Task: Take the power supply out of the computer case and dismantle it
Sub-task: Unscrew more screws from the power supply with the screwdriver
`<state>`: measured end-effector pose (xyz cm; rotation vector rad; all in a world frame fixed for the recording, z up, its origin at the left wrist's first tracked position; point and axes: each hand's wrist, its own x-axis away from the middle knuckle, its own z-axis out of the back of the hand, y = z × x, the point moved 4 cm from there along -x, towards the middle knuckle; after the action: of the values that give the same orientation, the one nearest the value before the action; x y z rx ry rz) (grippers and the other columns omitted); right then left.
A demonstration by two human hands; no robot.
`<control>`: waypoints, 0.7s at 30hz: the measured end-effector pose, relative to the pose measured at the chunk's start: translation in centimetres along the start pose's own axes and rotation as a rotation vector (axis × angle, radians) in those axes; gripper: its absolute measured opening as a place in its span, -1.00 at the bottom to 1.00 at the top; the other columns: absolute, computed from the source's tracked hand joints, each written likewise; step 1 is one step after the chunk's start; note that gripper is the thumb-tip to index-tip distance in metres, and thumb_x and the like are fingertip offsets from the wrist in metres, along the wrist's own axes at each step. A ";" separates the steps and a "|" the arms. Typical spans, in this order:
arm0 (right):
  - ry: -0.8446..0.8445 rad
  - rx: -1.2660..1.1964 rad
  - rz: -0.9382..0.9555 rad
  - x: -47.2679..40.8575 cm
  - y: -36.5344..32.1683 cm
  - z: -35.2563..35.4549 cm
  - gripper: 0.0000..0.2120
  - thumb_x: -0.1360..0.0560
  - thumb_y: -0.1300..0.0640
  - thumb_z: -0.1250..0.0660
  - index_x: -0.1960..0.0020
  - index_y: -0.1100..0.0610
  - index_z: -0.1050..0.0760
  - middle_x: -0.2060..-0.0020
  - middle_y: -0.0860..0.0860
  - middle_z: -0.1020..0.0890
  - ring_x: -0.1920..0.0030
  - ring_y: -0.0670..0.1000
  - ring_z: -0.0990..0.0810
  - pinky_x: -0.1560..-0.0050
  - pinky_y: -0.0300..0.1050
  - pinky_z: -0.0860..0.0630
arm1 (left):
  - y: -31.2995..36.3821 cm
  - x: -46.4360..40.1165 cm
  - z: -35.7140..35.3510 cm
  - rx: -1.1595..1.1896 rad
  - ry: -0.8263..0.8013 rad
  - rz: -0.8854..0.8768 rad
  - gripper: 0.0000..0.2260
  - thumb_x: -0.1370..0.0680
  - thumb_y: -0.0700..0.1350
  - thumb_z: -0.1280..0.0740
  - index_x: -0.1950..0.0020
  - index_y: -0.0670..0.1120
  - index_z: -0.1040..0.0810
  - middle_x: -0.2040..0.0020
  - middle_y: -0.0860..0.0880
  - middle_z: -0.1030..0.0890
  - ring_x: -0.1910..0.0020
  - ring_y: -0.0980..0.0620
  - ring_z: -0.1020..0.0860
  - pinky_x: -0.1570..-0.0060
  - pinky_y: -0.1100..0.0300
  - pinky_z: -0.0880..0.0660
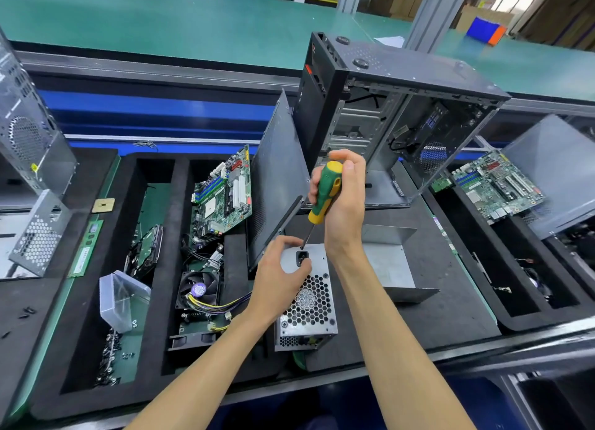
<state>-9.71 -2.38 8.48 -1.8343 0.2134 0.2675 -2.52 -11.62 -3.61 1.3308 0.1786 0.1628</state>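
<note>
The left hand [283, 268] curls around the top of the power supply [306, 300], which stands on the black foam tray [434, 317]; the right hand [344, 194] grips a green-yellow screwdriver [325, 193], its tip at the unit's top edge, before the open computer case [402, 114].

The screwdriver [324, 193] handle is coloured green and yellow, with a dark shaft. The power supply [307, 304] is finished in bare silver-grey metal, pierced by a honeycomb pattern of holes, and its socket is black. The case [392, 114] is seen in dark grey, its front black with a red mark. The motherboard [223, 193] is green, crossed by blue and white slots. The tray [77, 300] foam is black. The desk [161, 20] is covered in teal-green. Yellow and purple wires [222, 305] are bundled by the black fan [199, 289].
</note>
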 end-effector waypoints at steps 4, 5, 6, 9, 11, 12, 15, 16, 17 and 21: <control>-0.037 -0.002 0.011 0.6 -0.1 -0.6 -0.88 -0.66 -0.08 -0.17 -0.11 -0.05 -0.33 0.31 0.05 -0.50 0.35 0.03 -0.40 0.35 -0.12 -0.38 | 0.0 0.0 0.0 0.002 0.002 -0.001 -0.76 -0.53 -0.10 -0.43 -0.14 0.12 -0.52 -0.13 0.18 -0.57 -0.18 0.24 -0.50 -0.19 0.24 -0.42; -0.039 0.016 0.022 0.7 -0.1 -0.7 -0.84 -0.64 -0.07 -0.22 -0.11 -0.03 -0.31 0.30 0.05 -0.49 0.34 0.02 -0.41 0.35 -0.13 -0.39 | 0.0 0.1 0.1 -0.003 0.003 0.000 -0.76 -0.53 -0.10 -0.43 -0.14 0.13 -0.52 -0.13 0.18 -0.57 -0.18 0.25 -0.50 -0.19 0.26 -0.41; -0.035 0.033 0.035 0.8 -0.1 -0.7 -0.80 -0.63 -0.05 -0.26 -0.11 0.01 -0.29 0.29 0.06 -0.49 0.33 0.02 -0.42 0.34 -0.15 -0.41 | 0.0 0.1 0.1 -0.008 0.005 0.001 -0.75 -0.52 -0.10 -0.43 -0.15 0.13 -0.52 -0.13 0.18 -0.57 -0.18 0.25 -0.50 -0.18 0.27 -0.40; 0.009 0.055 0.049 0.7 -0.1 -0.1 -0.81 -0.64 -0.02 -0.24 -0.09 0.09 -0.39 0.20 0.05 -0.56 0.24 0.02 -0.50 0.24 -0.13 -0.49 | 0.1 0.2 0.0 -0.024 0.014 -0.013 -0.75 -0.52 -0.11 -0.42 -0.16 0.11 -0.53 -0.14 0.15 -0.55 -0.20 0.26 -0.49 -0.19 0.33 -0.37; 0.013 0.074 0.024 0.4 -0.1 0.3 -0.74 -0.64 -0.07 -0.18 -0.08 0.09 -0.51 0.17 0.01 -0.60 0.19 0.01 -0.53 0.17 -0.09 -0.52 | 0.1 0.2 0.0 -0.055 0.018 -0.029 -0.75 -0.53 -0.11 -0.42 -0.17 0.09 -0.53 -0.15 0.13 -0.54 -0.19 0.29 -0.48 -0.15 0.47 -0.31; 0.005 0.072 0.011 0.3 -0.1 0.4 -0.70 -0.64 -0.09 -0.15 -0.07 0.08 -0.54 0.19 -0.01 -0.60 0.20 0.01 -0.53 0.16 -0.09 -0.52 | 0.1 0.2 0.0 -0.072 0.018 -0.038 -0.75 -0.53 -0.11 -0.42 -0.18 0.09 -0.52 -0.15 0.12 -0.53 -0.19 0.31 -0.47 -0.12 0.53 -0.29; 0.033 0.045 -0.009 0.3 0.0 0.8 -0.70 -0.65 -0.10 -0.10 -0.04 0.05 -0.53 0.27 -0.01 -0.57 0.28 -0.01 -0.49 0.23 -0.15 -0.50 | 0.2 0.1 0.0 -0.102 0.015 -0.057 -0.75 -0.53 -0.10 -0.42 -0.18 0.11 -0.51 -0.14 0.12 -0.52 -0.18 0.36 -0.45 -0.08 0.60 -0.25; 0.051 0.037 -0.012 0.3 0.0 0.8 -0.73 -0.66 -0.09 -0.09 -0.04 0.05 -0.48 0.29 0.00 -0.55 0.30 0.00 -0.47 0.24 -0.14 -0.48 | 0.2 0.1 0.0 -0.105 0.015 -0.059 -0.75 -0.53 -0.10 -0.42 -0.17 0.11 -0.51 -0.14 0.12 -0.52 -0.18 0.35 -0.45 -0.08 0.60 -0.25; 0.063 0.026 -0.015 0.3 0.0 0.9 -0.76 -0.66 -0.08 -0.09 -0.06 0.05 -0.43 0.31 0.01 -0.53 0.32 0.01 -0.45 0.25 -0.12 -0.46 | 0.1 0.1 0.0 -0.107 0.015 -0.060 -0.75 -0.53 -0.10 -0.42 -0.17 0.12 -0.51 -0.14 0.12 -0.52 -0.18 0.34 -0.46 -0.08 0.60 -0.25; 0.055 0.059 -0.011 0.7 0.0 0.6 -0.72 -0.62 -0.15 -0.21 -0.10 0.04 -0.28 0.33 0.00 -0.51 0.33 0.01 -0.43 0.25 -0.11 -0.45 | 0.0 0.1 0.0 -0.097 0.015 -0.057 -0.75 -0.53 -0.10 -0.42 -0.17 0.11 -0.52 -0.15 0.12 -0.53 -0.19 0.33 -0.46 -0.09 0.57 -0.28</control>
<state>-9.12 -1.80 8.13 -1.7852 0.2471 0.2011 -2.42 -11.61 -3.58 1.2269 0.2183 0.1318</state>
